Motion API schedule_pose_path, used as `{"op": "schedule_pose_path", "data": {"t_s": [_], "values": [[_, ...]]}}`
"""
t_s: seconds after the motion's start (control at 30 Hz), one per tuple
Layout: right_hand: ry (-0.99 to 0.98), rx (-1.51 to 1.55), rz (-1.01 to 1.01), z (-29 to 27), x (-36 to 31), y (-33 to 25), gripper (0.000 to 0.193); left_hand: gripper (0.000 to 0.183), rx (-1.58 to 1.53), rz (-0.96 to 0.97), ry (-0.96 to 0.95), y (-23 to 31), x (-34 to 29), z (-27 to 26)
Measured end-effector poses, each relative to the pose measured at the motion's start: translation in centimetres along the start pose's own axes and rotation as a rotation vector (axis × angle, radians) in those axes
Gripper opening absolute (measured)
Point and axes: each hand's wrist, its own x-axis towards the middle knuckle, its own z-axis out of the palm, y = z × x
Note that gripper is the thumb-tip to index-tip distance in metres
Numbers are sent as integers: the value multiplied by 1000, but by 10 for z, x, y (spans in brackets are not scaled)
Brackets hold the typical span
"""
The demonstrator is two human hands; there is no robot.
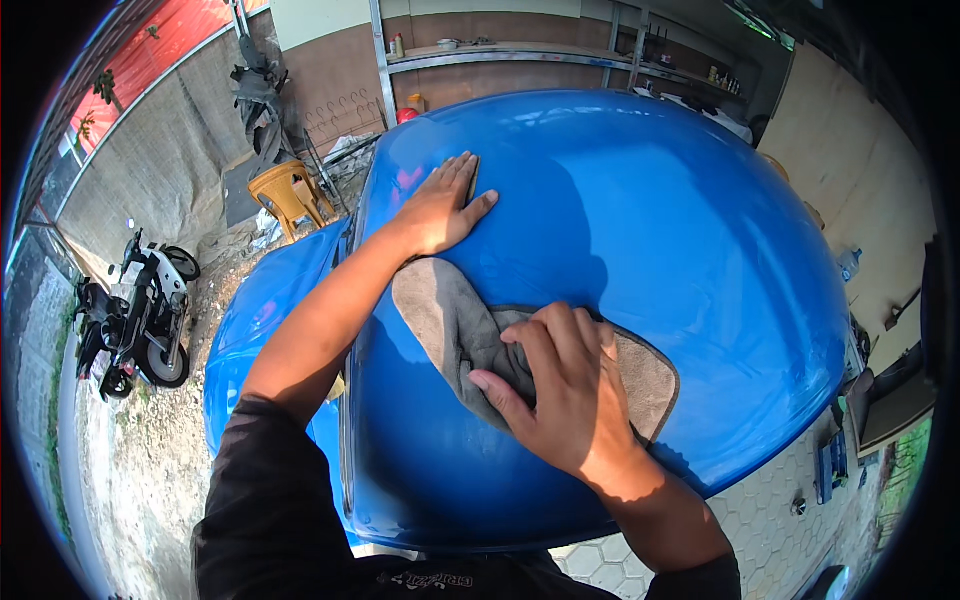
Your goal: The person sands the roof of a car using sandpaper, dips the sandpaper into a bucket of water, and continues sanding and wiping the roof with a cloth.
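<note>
Beneath both hands is the rounded, glossy blue roof of a car [690, 230]. My left hand [447, 207] lies on the roof near its left edge, fingers stretched out. A thin dark edge shows beside those fingers, and I cannot make out whether it is a shadow or a thing under the palm. Closer to me, my right hand [572, 395] grips a bunched grey cloth [440, 310] with bent fingers. The cloth rests on the roof, its folds gathered by the thumb and one flatter, hemmed corner spread to the right of the hand.
Lower down at the left is the car's blue front part [262, 310]. Beyond it stand a motorcycle [150, 310] and a yellow-brown plastic chair [288, 192]. A metal-framed shelf [500, 52] with small items runs along the far wall. Hexagonal paving [760, 520] shows at the lower right.
</note>
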Motion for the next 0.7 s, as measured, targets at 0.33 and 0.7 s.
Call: {"op": "schedule_pose_path", "data": {"t_s": [0.33,0.7], "values": [[-196,-109,-223,11,-1,2,61,97,-23,-22,30,-12,-31,-4],[-7,-492,-108,-34,38,-18,48,97,-38,-9,98,1,-77,18]]}}
